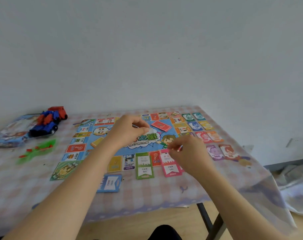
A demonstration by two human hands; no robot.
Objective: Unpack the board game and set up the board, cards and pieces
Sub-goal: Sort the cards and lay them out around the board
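Observation:
A colourful game board (74, 149) lies flat in the middle of the table. A red card deck (160, 126) rests on its blue centre, a yellow deck (97, 142) on its left part. My left hand (130, 130) hovers over the board's centre, fingers pinched on a small thin piece that I cannot identify. My right hand (188, 153) is over the board's lower right edge, pinching a small pink and white piece (179, 148). Green (144, 166), pink (171, 168) and blue (110, 183) property cards lie along the near edge.
Play-money stacks (206, 135) lie in rows right of the board. A red and blue toy truck (48, 121) sits on the game box (10, 134) at the far left. A green bag with red pieces (38, 149) lies near it. The table edge is close in front.

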